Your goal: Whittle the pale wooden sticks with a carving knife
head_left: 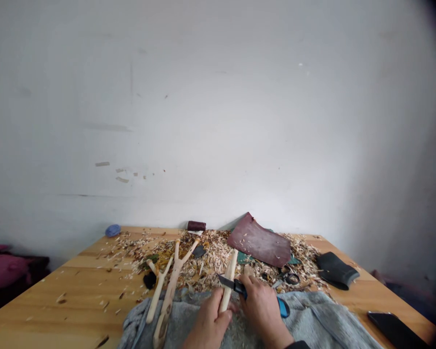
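Pinching the pale wooden stick (233, 261) near its lower end, the left hand (211, 317) holds it tilted toward half past twelve in the head view. The right hand (259, 304) is wrapped around a blue-and-black knife (284, 307), its blade crossing the stick and pointing to ten o'clock. From the stick, two forked branches (173, 279) lie at nine o'clock, a dark-red sheet (259, 240) at one, scissors (292, 278) at three, a gray towel (312, 312) at four.
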A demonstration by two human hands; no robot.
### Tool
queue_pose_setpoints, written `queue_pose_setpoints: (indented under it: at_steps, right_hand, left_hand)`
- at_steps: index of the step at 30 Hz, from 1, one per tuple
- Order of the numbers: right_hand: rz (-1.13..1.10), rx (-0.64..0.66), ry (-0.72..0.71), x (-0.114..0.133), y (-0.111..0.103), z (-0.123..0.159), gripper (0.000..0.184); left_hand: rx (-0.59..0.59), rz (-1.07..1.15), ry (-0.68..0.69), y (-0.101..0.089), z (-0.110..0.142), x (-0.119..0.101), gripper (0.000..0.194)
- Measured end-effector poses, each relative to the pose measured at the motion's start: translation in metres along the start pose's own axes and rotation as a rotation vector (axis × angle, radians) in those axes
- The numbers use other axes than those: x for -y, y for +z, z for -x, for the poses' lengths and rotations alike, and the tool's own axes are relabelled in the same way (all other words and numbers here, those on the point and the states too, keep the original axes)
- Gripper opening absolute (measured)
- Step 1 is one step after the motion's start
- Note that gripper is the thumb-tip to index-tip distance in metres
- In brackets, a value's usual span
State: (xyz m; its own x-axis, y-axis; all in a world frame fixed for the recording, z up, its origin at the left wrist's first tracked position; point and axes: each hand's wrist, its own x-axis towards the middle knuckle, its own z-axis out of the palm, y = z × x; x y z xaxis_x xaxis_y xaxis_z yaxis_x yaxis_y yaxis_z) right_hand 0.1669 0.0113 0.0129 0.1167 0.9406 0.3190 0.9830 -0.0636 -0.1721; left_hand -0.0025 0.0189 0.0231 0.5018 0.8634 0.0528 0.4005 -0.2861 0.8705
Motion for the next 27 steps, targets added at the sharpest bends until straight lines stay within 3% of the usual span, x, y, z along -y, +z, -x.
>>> queue_pose_setpoints:
  at_steps: [8, 16, 27]
  right_hand:
    - [-0.028, 0.053, -0.031, 0.003, -0.002, 0.0, 0.031]
    - [-0.037, 0.078, -0.003, 0.007, -0.003, 0.001, 0.026]
    - [0.053, 0.073, 0.033, 0.004, -0.004, -0.005, 0.039]
  left_hand:
    - [0.057, 0.134, -0.075, 0.004, -0.004, 0.003, 0.019]
    - [0.031, 0.065, -0.078, 0.007, -0.001, -0.001, 0.023]
    - [0.002, 0.017, -0.129, 0.009, 0.0, -0.008, 0.023]
